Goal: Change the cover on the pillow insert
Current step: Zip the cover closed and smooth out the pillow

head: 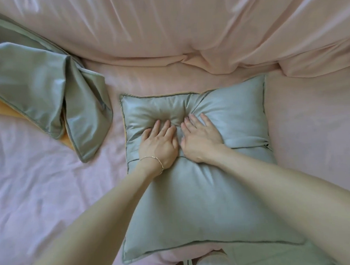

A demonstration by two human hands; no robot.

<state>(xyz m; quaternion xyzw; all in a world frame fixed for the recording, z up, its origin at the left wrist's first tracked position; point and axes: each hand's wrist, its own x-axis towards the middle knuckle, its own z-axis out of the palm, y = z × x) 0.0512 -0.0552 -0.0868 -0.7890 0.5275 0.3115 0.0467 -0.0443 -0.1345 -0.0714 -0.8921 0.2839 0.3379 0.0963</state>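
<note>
The pillow (204, 188) lies on the pink bed sheet (29, 182), right in front of the person, with its long side running away from them toward the big pink blanket (184, 29) at the far end. It has a shiny grey-green cover on it. Both hands are on top of the pillow, a bit past its middle, toward the far end. The left hand (160, 145) is flat, fingers spread and straight, pressing down into the soft cover. The right hand (201, 139) is just beside it, also flat and pressing, with its fingers pointing away. Neither hand is holding anything; they only push. The two hands almost touch each other at the thumbs. The cover dips and wrinkles where they press. A seam runs across the pillow just under the wrists, and at its right end a small dark zipper end (266, 145) shows. That end is closer to the right hand, so I think the right hand would reach it more easily. Far off to the left lies another cover (44, 95), grey-green with orange inside, crumpled and flat. It is well apart from both hands, nearer to the left one. I think the new cover is on and the person is patting the pillow smooth.
</note>
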